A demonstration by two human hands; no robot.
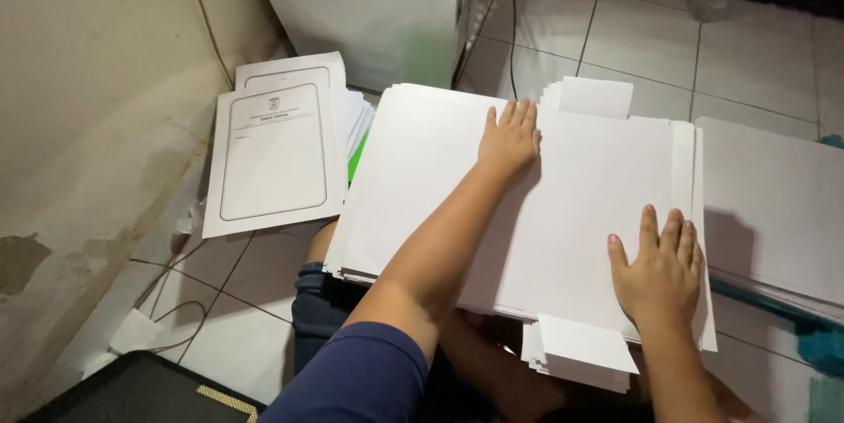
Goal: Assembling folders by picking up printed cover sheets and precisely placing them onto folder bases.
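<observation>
A thick stack of large blank white sheets with tabs lies across my lap. My left hand presses flat on its upper middle, fingers together and pointing away from me. On the stack's lower right my right hand rests flat, fingers slightly spread. Neither hand holds anything. A small tab juts from the far edge and another tab from the near edge.
Printed bordered sheets lie in a pile on the tiled floor at the left by a stained wall. Another white paper stack sits at the right. A white cabinet stands behind. A black object lies at the lower left.
</observation>
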